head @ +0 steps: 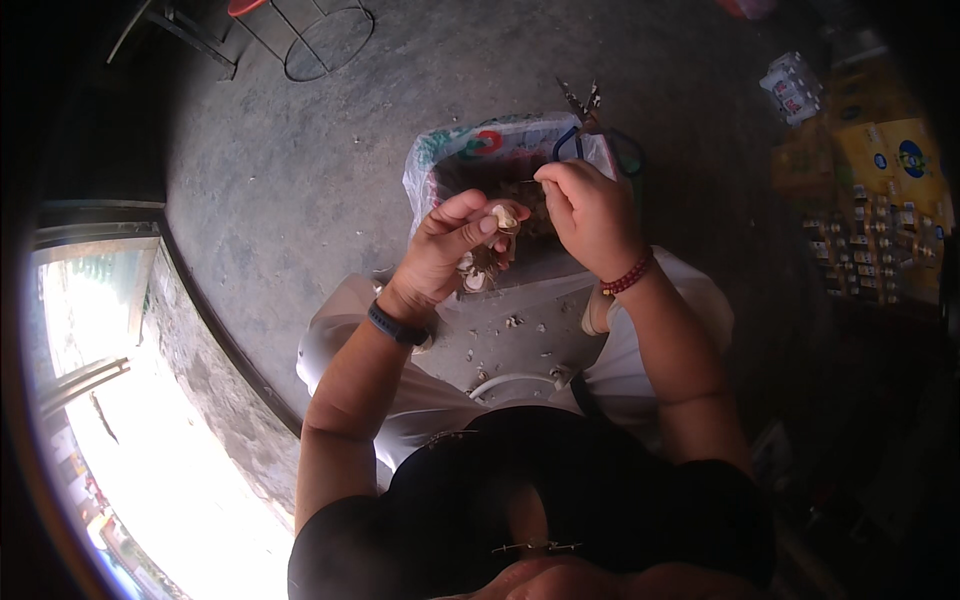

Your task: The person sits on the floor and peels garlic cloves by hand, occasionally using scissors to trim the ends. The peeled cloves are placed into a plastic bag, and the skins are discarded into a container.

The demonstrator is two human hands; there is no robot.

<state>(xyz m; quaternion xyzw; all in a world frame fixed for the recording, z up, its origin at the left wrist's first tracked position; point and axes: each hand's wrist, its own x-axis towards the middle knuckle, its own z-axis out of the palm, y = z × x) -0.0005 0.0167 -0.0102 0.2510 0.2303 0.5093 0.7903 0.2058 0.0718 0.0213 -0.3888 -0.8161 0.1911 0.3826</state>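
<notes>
My left hand (450,244) holds several pale garlic bulbs (504,217) with dry roots, one pinched between thumb and fingers and others below it in the palm. To its right my right hand (589,214) has thumb and forefinger pinched together on a thin strand, maybe a root or bit of skin. Both hands are over a bin lined with a printed plastic bag (442,146); the dim inside holds brownish scraps. Scissors (589,124) with dark blue handles and bits stuck to the spread blades lie at the bin's far right rim, just beyond my right hand.
Pale scraps (514,322) are scattered on the concrete floor (285,172) between my feet. Yellow cartons (889,161), rows of small bottles (862,251) and a wrapped pack (791,88) stand at right. A stool's metal legs (300,37) are at upper left, a bright doorway (172,450) at lower left.
</notes>
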